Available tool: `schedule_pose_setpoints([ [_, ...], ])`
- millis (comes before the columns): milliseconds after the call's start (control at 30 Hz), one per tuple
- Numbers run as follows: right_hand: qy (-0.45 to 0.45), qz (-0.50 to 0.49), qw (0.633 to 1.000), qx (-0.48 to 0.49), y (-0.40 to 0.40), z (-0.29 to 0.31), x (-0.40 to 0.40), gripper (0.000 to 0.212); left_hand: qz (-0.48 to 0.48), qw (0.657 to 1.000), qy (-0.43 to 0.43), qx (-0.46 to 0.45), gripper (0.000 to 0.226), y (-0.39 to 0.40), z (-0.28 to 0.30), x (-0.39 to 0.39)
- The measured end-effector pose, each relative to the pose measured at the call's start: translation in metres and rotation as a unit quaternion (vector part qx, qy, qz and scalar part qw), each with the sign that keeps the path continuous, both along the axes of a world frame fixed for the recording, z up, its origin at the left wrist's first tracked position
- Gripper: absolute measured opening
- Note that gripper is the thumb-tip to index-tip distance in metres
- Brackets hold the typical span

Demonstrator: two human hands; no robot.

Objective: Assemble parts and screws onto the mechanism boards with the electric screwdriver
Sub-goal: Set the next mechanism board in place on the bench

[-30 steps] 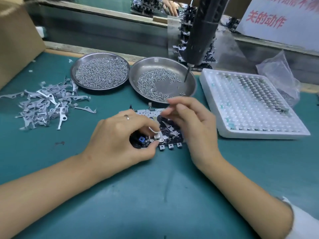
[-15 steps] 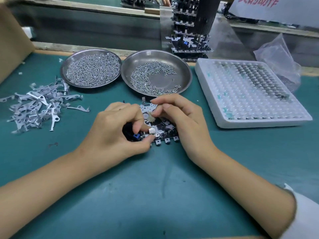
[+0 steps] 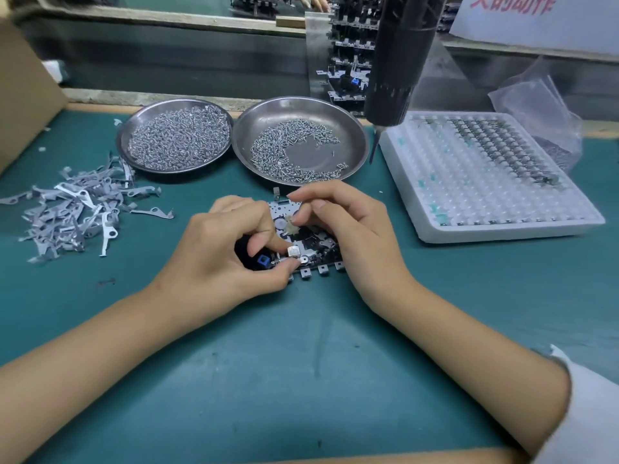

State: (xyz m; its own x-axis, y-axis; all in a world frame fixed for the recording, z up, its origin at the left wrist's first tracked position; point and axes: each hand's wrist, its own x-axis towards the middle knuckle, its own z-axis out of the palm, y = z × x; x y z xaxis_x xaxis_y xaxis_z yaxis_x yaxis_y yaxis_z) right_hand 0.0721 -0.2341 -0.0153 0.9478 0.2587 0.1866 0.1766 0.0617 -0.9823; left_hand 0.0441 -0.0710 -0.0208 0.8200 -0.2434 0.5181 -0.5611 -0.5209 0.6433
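The board (image 3: pixel 301 242) lies flat on the bench (image 3: pixel 301 380) at centre, just at 6 o'clock of the right dish (image 3: pixel 355 142). The left hand (image 3: pixel 221 256) curls over its 9 o'clock end, thumb and forefinger pinched at a small metal block (image 3: pixel 293 251) beside a blue part (image 3: pixel 262 260), pinning the board down. The right hand (image 3: pixel 348 226) arches over the 3 o'clock side, its fingertips nipping a small pale gear (image 3: pixel 294 226) onto the plate.

The board looks light, thin and stiff, a stamped plate crowded with small gears and levers that would likely bend or pop off under pressure. Best held by its edges or the tabs along its near side, not by the fitted parts. The gear is tiny and probably slippery; a fingertip pinch suits it.

The screwdriver (image 3: pixel 398 61) hangs free at 1 o'clock of the board, its bit over the gap between dish and white tray (image 3: pixel 502 229); neither hand touches it. Screws fill the left dish (image 3: pixel 134 128) at 11 o'clock. Loose levers (image 3: pixel 77 209) lie heaped at 9 o'clock.
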Motion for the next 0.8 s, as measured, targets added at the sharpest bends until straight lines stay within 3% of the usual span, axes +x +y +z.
schedule_pose_setpoints([
  [367,-0.042,-0.009,0.998,-0.037,0.0005,0.0000,-0.0041,0.028,0.024,0.999,-0.022,0.036,0.041,0.0008,-0.0039,-0.0020],
  [533,-0.137,-0.048,0.975,-0.167,-0.0056,-0.0037,-0.0048,0.025,0.028,0.995,-0.048,0.083,0.027,0.0018,-0.0020,-0.0023],
  [800,-0.124,-0.044,0.969,-0.207,-0.0038,-0.0039,-0.0027,0.024,0.040,0.987,-0.061,0.142,0.029,0.0064,-0.0001,0.0012],
])
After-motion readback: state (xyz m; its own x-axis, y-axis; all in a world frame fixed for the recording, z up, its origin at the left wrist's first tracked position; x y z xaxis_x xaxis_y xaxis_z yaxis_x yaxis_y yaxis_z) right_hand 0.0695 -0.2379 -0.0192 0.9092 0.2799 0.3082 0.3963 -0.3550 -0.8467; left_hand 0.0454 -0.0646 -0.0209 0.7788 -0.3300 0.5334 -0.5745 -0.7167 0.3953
